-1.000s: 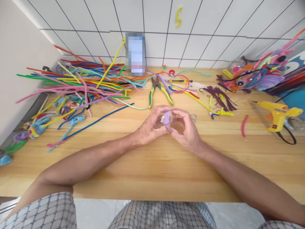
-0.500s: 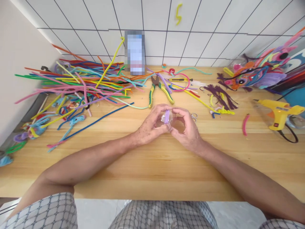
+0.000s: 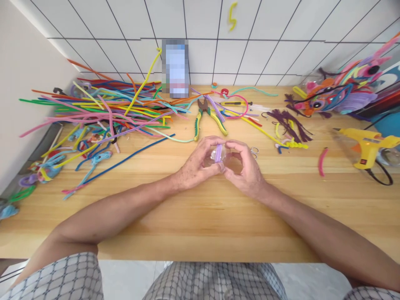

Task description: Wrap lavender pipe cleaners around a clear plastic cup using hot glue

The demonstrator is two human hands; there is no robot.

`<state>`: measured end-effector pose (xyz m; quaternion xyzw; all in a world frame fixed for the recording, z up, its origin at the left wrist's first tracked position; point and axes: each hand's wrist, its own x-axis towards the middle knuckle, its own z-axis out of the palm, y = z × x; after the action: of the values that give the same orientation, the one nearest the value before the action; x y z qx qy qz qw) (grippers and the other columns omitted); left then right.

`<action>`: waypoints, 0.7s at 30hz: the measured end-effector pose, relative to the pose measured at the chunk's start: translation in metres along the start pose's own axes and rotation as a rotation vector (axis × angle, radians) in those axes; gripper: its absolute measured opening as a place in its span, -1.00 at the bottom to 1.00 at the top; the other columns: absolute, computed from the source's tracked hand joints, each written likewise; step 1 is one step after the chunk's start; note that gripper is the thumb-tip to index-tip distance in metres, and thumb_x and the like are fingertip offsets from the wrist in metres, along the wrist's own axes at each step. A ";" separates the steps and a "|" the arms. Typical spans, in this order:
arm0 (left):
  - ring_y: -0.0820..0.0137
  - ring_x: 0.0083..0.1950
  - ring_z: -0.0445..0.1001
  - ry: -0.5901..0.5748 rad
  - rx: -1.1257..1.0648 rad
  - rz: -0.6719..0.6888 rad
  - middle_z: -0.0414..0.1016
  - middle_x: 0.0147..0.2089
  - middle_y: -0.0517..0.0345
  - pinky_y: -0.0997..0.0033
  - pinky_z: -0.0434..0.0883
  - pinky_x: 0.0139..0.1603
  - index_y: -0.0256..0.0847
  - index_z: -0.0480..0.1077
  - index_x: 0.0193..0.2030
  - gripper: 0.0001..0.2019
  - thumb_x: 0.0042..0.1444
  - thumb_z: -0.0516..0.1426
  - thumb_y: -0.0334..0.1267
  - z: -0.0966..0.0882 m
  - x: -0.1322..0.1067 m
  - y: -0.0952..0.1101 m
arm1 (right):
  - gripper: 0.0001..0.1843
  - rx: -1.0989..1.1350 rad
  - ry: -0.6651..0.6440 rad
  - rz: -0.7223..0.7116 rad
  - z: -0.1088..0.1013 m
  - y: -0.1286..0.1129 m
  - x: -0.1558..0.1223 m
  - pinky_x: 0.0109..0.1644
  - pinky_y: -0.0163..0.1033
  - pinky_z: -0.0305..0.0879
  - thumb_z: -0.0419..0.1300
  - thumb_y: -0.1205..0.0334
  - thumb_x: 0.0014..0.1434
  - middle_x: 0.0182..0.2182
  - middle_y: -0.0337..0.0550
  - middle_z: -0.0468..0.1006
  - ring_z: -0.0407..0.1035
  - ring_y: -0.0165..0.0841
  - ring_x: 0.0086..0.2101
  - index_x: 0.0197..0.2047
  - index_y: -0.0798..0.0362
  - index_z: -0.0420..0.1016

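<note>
As your left hand point(image 3: 196, 166) and right hand point(image 3: 246, 168) grasp the clear plastic shell point(image 3: 213, 155), it sits between them.
Its purple pipe-cleaner band point(image 3: 218, 153) runs roughly from 12 to 6 o'clock; your left hand, at 9 o'clock, is nearer.

Head camera, one: worn on the person's head, facing forward and down, at close range, wide in coverage. Takes in checked clothing point(image 3: 215, 283) at 6 o'clock, wooden table point(image 3: 193, 221) across the middle, tiled wall point(image 3: 204, 25) at 12; left hand point(image 3: 196, 166) and right hand point(image 3: 245, 171) near centre.
</note>
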<state>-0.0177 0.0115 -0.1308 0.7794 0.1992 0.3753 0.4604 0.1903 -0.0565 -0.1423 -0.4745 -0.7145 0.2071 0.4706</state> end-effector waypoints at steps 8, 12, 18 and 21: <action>0.08 0.55 0.35 0.002 0.037 -0.009 0.41 0.43 -0.11 -0.08 0.33 0.59 -0.04 0.34 0.42 -0.48 0.37 0.28 -0.15 0.000 -0.001 0.002 | -0.31 -0.024 -0.012 0.005 0.000 0.000 -0.001 0.20 0.23 0.65 0.38 0.22 0.30 0.36 0.14 0.47 0.43 0.05 0.33 0.43 -0.13 0.29; 0.06 0.55 0.35 -0.005 0.053 -0.003 0.41 0.44 -0.13 -0.08 0.33 0.59 -0.07 0.33 0.43 -0.47 0.37 0.28 -0.15 0.000 0.000 0.003 | -0.31 -0.011 0.001 -0.020 0.000 0.000 -0.001 0.19 0.20 0.66 0.38 0.25 0.31 0.36 0.12 0.46 0.44 0.03 0.32 0.43 -0.13 0.29; 0.04 0.58 0.31 -0.018 0.054 0.006 0.37 0.47 -0.17 -0.09 0.31 0.60 -0.09 0.30 0.45 -0.43 0.37 0.29 -0.14 -0.001 0.000 0.002 | -0.29 -0.002 0.005 -0.051 0.001 0.001 -0.001 0.17 0.16 0.66 0.39 0.28 0.30 0.35 0.10 0.46 0.45 0.01 0.29 0.43 -0.14 0.28; 0.04 0.58 0.31 -0.022 0.057 0.020 0.38 0.46 -0.16 -0.11 0.28 0.61 -0.07 0.30 0.45 -0.44 0.38 0.29 -0.14 -0.001 0.000 0.001 | -0.30 -0.013 -0.001 -0.026 0.000 0.001 -0.001 0.18 0.19 0.66 0.39 0.26 0.30 0.35 0.11 0.47 0.45 0.02 0.30 0.43 -0.14 0.28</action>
<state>-0.0188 0.0113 -0.1297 0.7982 0.1968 0.3656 0.4364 0.1905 -0.0571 -0.1435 -0.4680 -0.7222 0.1964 0.4700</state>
